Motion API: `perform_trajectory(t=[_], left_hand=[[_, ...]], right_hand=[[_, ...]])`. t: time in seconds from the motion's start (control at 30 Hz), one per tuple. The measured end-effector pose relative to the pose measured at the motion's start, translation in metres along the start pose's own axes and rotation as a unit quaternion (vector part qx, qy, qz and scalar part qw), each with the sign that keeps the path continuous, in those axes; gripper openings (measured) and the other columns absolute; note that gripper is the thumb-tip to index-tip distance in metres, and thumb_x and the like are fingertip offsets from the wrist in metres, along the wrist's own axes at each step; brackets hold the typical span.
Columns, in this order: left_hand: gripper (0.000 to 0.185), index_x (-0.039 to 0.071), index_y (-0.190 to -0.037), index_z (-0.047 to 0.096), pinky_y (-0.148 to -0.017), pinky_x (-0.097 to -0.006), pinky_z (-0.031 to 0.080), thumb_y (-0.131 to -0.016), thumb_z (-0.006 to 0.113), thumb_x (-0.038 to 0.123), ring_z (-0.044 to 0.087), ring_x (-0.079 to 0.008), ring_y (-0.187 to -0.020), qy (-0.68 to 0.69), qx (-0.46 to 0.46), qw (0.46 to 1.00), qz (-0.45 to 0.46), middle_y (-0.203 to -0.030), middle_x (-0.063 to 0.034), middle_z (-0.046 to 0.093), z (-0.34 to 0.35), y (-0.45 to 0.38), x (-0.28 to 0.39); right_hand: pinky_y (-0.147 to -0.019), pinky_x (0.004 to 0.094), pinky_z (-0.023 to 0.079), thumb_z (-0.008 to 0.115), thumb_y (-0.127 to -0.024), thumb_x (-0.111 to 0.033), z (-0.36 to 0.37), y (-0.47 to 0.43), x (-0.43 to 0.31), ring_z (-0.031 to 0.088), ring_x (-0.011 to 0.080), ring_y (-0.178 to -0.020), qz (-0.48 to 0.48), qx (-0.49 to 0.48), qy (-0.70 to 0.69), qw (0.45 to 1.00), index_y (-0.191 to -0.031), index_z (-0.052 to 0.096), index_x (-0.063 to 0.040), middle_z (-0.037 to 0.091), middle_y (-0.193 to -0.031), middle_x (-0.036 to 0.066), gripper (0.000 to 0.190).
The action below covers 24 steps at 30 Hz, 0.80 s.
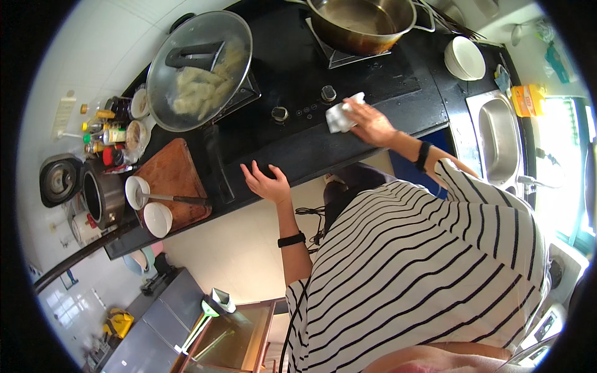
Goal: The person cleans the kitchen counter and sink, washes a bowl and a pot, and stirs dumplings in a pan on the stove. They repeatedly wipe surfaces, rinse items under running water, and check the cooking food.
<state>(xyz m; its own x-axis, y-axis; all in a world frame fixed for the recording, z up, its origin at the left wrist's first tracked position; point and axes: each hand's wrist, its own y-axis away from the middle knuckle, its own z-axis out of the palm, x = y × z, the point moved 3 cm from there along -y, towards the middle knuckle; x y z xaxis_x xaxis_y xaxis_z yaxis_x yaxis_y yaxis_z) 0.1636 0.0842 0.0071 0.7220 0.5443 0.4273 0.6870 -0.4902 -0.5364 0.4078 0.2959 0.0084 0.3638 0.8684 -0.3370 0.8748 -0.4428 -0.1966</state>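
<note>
My right hand (373, 125) presses a crumpled white paper towel or cloth (339, 117) onto the black cooktop (298, 144), just below one of its two control knobs (328, 93). The other knob (280, 114) lies further left. Over the cooktop's front edge, my left hand (268, 184) hovers with its fingers apart and nothing in them. A wok with a glass lid (161, 79) sits on the left burner, and pale pieces of food (203, 91) show through the glass. On the right burner stands a large steel pot (361, 39) holding liquid.
Left of the cooktop, a wooden cutting board (170, 170) bears two white bowls, one (158, 219) near the front edge, and a long-handled ladle (172, 198). Condiment bottles (109, 135) line the wall. White bowls (466, 58) stand right, beside a steel sink (499, 135).
</note>
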Motion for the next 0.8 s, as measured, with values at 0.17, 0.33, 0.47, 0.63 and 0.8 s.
perform_trajectory(t=[0.17,0.33,0.47,0.63,0.8], left_hand=[[0.039,0.003,-0.112,0.053,-0.09,-0.0437,0.039,-0.076,0.058,0.014,0.05,-0.0351,-0.104,-0.02,-0.015,1.0,0.018,-0.131,-0.0195,0.043,0.007,-0.008,0.001],[0.042,0.002,-0.114,0.053,-0.092,-0.0443,0.038,-0.076,0.058,0.017,0.047,-0.0361,-0.112,-0.023,-0.027,0.999,0.024,-0.132,-0.0211,0.041,0.009,-0.011,-0.004],[0.043,0.003,-0.115,0.052,-0.093,-0.0438,0.037,-0.076,0.059,0.017,0.046,-0.0345,-0.115,-0.024,-0.025,0.999,0.009,-0.133,-0.02,0.04,0.01,-0.011,-0.011],[0.042,0.003,-0.114,0.053,-0.092,-0.0437,0.038,-0.075,0.059,0.017,0.047,-0.0341,-0.114,-0.024,-0.024,0.999,0.02,-0.132,-0.0189,0.042,0.016,-0.013,-0.011],[0.041,0.003,-0.113,0.053,-0.091,-0.044,0.039,-0.075,0.059,0.017,0.047,-0.0349,-0.113,-0.03,-0.028,0.999,0.021,-0.132,-0.0192,0.041,0.014,-0.015,-0.015]], right_hand=[[-0.086,0.0378,0.048,0.062,-0.077,-0.014,-0.05,0.009,0.096,0.056,0.0304,-0.104,0.239,0.147,0.092,0.955,-0.12,0.051,-0.008,0.048,-0.128,0.014,0.045],[-0.091,0.0349,0.045,0.058,-0.082,-0.018,0.0,-0.068,0.057,0.052,0.0275,-0.109,0.117,-0.012,0.068,0.991,-0.119,0.053,-0.009,0.048,-0.128,0.011,0.038],[-0.097,0.0403,0.038,0.052,-0.083,-0.014,-0.005,-0.062,0.071,0.045,0.0282,-0.119,-0.005,0.102,0.06,0.993,-0.125,0.048,-0.01,0.047,-0.129,0.011,0.042],[-0.093,0.0403,0.041,0.052,-0.082,-0.015,-0.058,-0.008,0.148,0.05,0.0298,-0.112,0.298,0.218,0.208,0.906,-0.117,0.052,-0.01,0.05,-0.122,0.013,0.035],[-0.095,0.0368,0.042,0.055,-0.08,-0.012,0.005,-0.029,0.062,0.049,0.0274,-0.115,0.125,0.08,0.153,0.977,-0.116,0.054,-0.008,0.048,-0.127,0.014,0.036]])
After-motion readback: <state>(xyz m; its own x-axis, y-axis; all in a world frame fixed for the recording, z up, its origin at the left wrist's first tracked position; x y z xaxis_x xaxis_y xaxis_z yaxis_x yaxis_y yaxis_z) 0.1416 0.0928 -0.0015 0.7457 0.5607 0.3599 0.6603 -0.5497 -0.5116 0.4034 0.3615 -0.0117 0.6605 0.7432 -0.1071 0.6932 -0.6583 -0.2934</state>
